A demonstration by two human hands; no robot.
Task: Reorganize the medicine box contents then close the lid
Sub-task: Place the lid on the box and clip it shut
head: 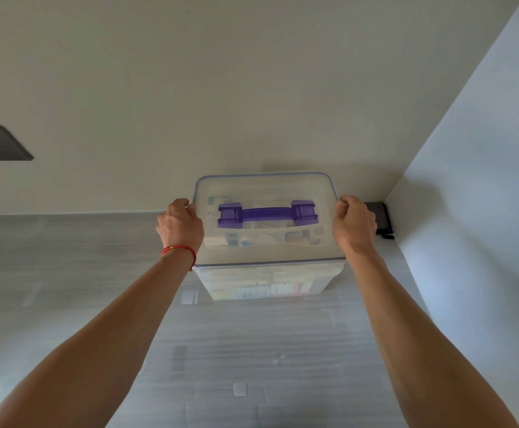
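One medicine box [270, 273] stands on the grey wood-grain floor [66, 273], near the corner where two pale walls meet. It is a translucent, frosted plastic tub with rounded corners, and its one lid [264, 242] sits on top, edged all round with a thin blue seal line. A single purple handle [267, 215] lies flat across the middle of the lid, a slim bar between two blocky end mounts. Through the cloudy plastic the contents show only as blurred shapes: pale packets under the lid and a row of coloured cartons, yellow, white and pink, low against the near wall of the box; they are too hazy to count. Two hands are on the lid, one at each short side. The left hand [180, 225] has its fingers curled round the left edge of the lid, and one red string bracelet [179, 251] circles that wrist. The right hand [354, 225] clasps the right edge in the same way, fingers hooked over the rim. One small dark object [381, 219] lies on the floor in the corner, just behind the right hand. One dark rectangular plate [2, 143] is set in the far wall on the left.
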